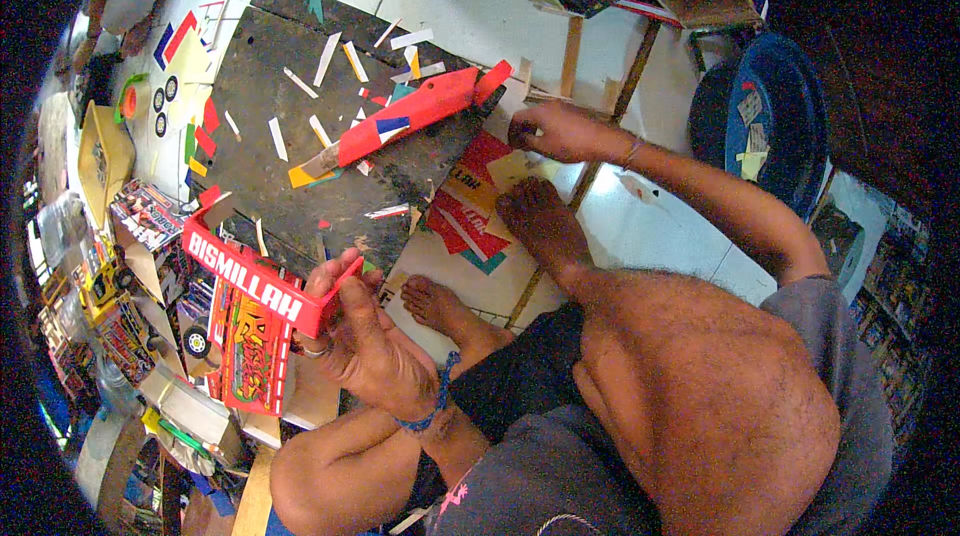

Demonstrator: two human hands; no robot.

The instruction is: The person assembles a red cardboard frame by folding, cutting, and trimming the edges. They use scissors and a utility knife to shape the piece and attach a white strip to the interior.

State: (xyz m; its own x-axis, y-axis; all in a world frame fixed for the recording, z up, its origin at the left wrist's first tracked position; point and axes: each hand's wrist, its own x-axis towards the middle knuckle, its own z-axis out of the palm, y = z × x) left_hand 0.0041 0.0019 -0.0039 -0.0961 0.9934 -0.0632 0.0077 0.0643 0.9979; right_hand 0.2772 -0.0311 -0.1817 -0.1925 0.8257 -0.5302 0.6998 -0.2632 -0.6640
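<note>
My left hand [370, 341], wearing a blue bracelet, is closed on a long red panel [250, 276] with white lettering and upturned red ends. It holds the panel tilted, near the left edge of a dark board [245, 86]. My right hand [560, 131] is above the floor at the board's right edge, fingers loosely curled and apart, with nothing visible in them. Just left of it lies a red tapered piece [420, 111] with a knife-like yellowish tip and a blue-and-white patch. Red and yellow lettered sheets [470, 211] lie below the right hand, beside my foot.
Cut strips of white, red and yellow [327, 58] litter the board. Small black wheels [160, 106] are at the upper left. A red lettered box panel [252, 351] and a yellow toy vehicle [105, 281] stand at left. A blue basin [790, 126] sits at right.
</note>
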